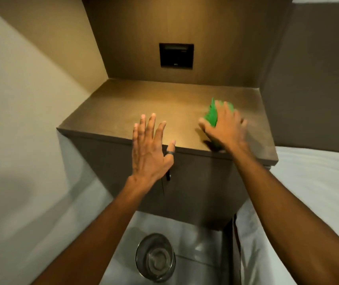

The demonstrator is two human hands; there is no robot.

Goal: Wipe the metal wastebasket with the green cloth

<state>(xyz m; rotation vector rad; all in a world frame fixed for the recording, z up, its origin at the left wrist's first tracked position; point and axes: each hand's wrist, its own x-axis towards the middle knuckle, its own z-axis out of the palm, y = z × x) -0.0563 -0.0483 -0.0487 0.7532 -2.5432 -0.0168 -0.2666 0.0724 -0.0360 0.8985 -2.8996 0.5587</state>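
Observation:
The green cloth [211, 115] lies on top of a brown wooden nightstand [123, 112], mostly covered by my right hand [225, 128], whose spread fingers rest over it. Whether the fingers grip the cloth I cannot tell. My left hand [150, 149] hovers flat over the nightstand's front edge, fingers apart, holding nothing, with a ring on the thumb. The round metal wastebasket [155, 257] stands on the pale floor below, between my forearms, seen from above; it looks empty inside.
A dark recessed panel [176, 56] sits in the wooden back wall. A bed with white sheets [312, 192] borders the nightstand on the right. A cream wall [20, 120] closes in on the left. A small handle [168, 175] hangs on the cabinet front.

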